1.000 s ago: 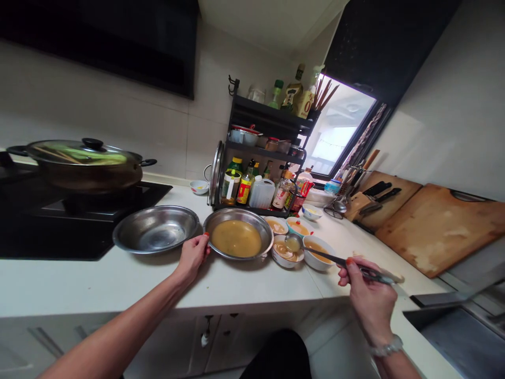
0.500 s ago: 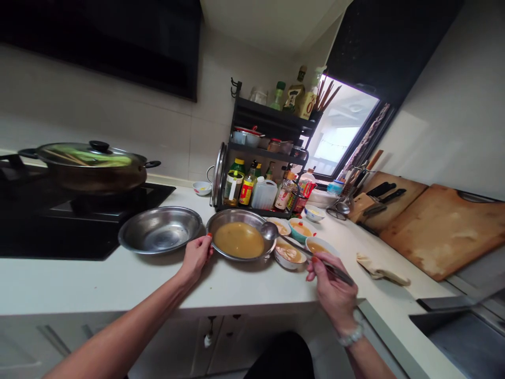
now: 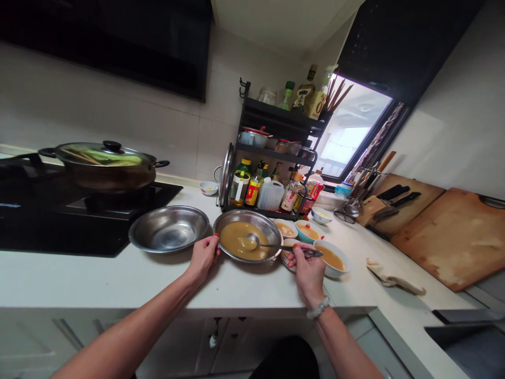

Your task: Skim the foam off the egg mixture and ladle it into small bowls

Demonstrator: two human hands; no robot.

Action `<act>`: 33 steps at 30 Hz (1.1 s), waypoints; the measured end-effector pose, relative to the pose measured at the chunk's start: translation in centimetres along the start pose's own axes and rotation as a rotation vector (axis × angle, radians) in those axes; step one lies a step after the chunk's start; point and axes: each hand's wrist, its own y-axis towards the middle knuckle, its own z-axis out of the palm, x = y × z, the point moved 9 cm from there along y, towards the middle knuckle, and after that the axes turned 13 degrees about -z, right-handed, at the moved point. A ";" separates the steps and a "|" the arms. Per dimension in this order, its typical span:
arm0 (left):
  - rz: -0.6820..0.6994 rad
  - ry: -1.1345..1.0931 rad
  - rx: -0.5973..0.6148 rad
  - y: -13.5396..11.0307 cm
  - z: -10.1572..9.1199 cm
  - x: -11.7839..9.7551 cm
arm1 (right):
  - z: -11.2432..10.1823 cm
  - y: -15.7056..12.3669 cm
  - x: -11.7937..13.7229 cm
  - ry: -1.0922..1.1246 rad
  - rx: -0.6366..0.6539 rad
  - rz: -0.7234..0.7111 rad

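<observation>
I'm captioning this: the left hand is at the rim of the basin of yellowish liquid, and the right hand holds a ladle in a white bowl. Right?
Not quite: the head view shows the ladle in that same basin, not a white bowl; the left hand and right hand are as you say.

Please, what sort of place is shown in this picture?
Most likely a home kitchen: a lidded pot stands on the stove, bottles fill a rack, and cutting boards lean on the wall.
</observation>
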 end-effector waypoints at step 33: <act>-0.012 -0.032 0.003 0.1 -0.2 0.3 | -13.2 2.8 7.5 -0.111 -0.275 -0.164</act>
